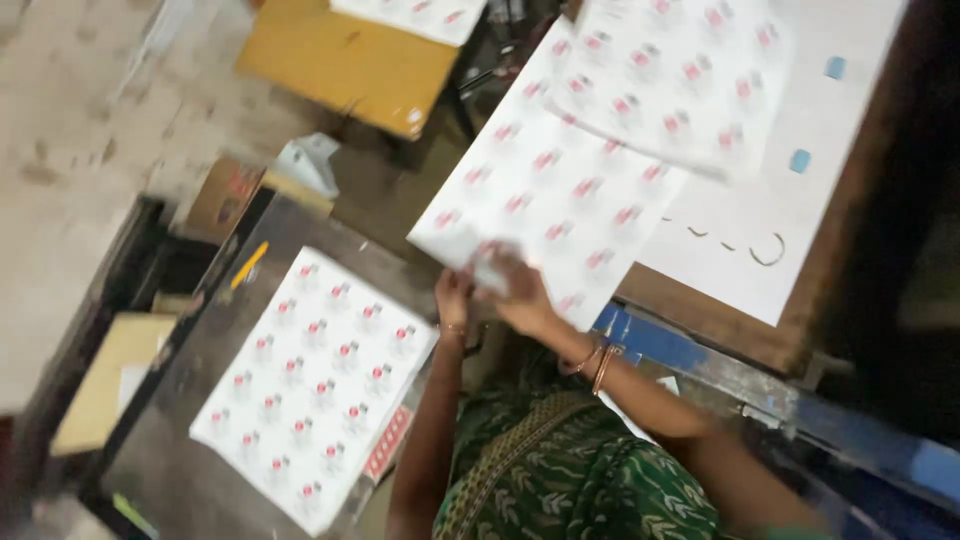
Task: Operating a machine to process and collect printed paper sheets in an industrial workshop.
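Both your hands grip one printed sheet's near corner: left hand (455,297) beside right hand (520,300). That printed sheet (545,190) stretches away; another stack (315,380) lies left on the bench (190,470).

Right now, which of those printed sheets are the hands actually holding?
The big sheet in the middle: both hands grip its lower corner. The sheet on the metal table lies untouched.

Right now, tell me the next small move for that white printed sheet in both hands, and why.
Probably carry the white printed sheet left and down onto the stack of matching sheets on the grey metal table. Both the left hand and right hand pinch its near corner, and it hangs off the white board.
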